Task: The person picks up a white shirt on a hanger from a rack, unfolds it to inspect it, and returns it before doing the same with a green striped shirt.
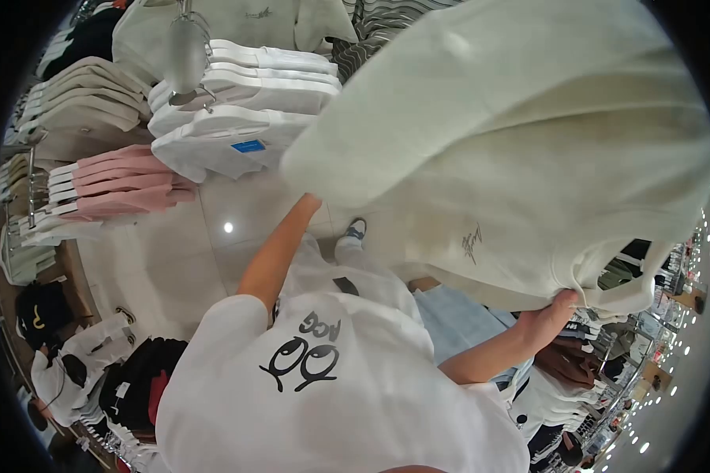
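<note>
A large pale cream top with a small black script print spreads across the upper right, close to the camera. My right hand grips it at the neckline, thumb and fingers closed on the collar edge. At the other side of the garment, my left hand reaches in behind the hanging cloth. Only its wrist end shows; the fingers are hidden by the fabric.
White shirts hang on a rack ahead on the left, with pink shirts and beige shirts beside them. Black garments hang at lower left. More clothes racks stand at lower right. Pale tiled floor lies between.
</note>
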Demonstrator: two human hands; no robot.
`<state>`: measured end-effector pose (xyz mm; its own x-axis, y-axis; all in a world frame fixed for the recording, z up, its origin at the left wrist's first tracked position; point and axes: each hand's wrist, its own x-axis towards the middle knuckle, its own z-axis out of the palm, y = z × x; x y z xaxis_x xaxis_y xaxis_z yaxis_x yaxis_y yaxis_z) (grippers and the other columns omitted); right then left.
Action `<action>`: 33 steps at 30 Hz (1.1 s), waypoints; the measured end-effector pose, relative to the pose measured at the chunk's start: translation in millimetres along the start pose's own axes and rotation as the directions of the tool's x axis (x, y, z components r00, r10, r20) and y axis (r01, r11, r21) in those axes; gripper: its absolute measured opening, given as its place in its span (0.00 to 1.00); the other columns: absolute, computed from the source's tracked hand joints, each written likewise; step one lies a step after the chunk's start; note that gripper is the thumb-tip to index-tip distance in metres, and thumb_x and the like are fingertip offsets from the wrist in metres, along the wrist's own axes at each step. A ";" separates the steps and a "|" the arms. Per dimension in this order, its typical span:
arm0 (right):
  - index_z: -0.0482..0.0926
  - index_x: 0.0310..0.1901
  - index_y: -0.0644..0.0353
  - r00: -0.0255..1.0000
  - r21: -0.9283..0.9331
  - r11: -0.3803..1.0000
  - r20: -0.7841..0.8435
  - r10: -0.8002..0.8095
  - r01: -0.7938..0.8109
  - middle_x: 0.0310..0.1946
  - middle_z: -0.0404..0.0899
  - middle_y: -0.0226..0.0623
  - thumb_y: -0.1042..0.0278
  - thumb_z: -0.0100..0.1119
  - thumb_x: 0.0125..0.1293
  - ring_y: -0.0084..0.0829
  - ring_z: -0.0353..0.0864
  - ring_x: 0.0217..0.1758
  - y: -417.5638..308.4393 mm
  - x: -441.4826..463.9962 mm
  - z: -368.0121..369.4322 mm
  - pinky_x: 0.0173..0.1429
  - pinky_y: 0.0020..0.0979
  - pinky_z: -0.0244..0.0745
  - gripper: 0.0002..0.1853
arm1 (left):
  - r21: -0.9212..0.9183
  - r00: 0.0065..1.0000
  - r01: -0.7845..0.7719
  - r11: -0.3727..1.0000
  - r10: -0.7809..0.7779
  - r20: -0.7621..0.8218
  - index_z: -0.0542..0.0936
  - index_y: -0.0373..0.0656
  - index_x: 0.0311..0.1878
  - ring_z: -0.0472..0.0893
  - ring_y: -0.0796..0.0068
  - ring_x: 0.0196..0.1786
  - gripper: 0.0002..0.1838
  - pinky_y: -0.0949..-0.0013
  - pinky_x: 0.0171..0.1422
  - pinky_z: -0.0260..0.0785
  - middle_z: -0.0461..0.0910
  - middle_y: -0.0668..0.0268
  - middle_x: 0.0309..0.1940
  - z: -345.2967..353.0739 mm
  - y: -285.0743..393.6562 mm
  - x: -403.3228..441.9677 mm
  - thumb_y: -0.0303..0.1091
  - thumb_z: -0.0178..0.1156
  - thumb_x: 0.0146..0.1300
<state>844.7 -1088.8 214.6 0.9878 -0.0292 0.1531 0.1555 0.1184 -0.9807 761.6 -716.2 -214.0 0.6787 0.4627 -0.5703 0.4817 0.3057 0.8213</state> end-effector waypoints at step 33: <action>0.83 0.50 0.69 0.976 -0.135 0.967 -0.025 0.214 -0.216 0.43 0.85 0.36 0.73 0.75 0.60 0.23 0.82 0.45 45.6 -21.3 78.4 0.54 0.26 0.76 0.18 | -0.400 0.966 -0.142 0.905 0.215 0.143 0.82 0.37 0.50 0.79 0.83 0.44 0.20 0.75 0.51 0.70 0.83 0.69 0.40 -10.8 202.6 -243.7 0.46 0.53 0.77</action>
<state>831.6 -1005.0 176.2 0.9976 -0.0276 -0.0637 -0.0641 -0.0133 -0.9979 687.7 -758.1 91.6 0.8385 0.3937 -0.3767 0.1179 0.5439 0.8308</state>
